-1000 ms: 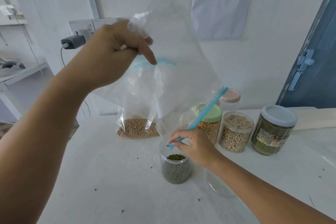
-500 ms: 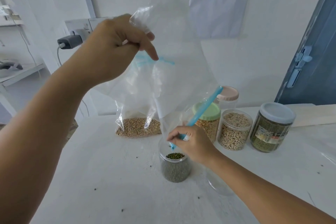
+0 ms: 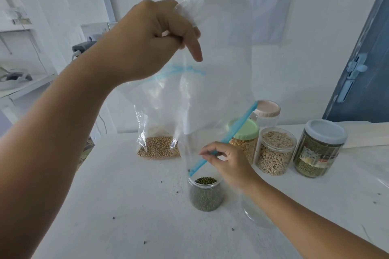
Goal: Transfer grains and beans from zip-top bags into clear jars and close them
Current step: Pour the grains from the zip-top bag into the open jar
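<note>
The white worktop (image 3: pixel 126 206) fills the lower view, speckled with a few stray dark beans. Above it hangs a big clear zip-top bag (image 3: pixel 219 82), turned upside down and emptied, its blue zip strip (image 3: pixel 229 134) slanting down toward the open jar (image 3: pixel 206 194) directly beneath. The left hand (image 3: pixel 151 38) is up high, fingers curled tight on the bag's bottom edge, index finger pointing down. The right hand (image 3: pixel 228 162) is low, just above and beside the jar's mouth, thumb and fingertips pinching the bag at the blue strip. So both hands are well apart, each clamped on the same bag, stretching it top to bottom. The jar stands uncapped on the worktop, filled to its neck with small dark green beans. Behind, a second bag (image 3: pixel 159 145) with tan round beans sits on the worktop. To the right, a row of jars: one grey-lidded with green beans (image 3: pixel 317 149), one lidless with pale grains (image 3: pixel 274 151), one green-lidded with yellow grains (image 3: pixel 244 139), and a pink-lidded one (image 3: pixel 267 111) at the back. A clear round lid (image 3: pixel 252 212) lies partly under the right forearm.
</note>
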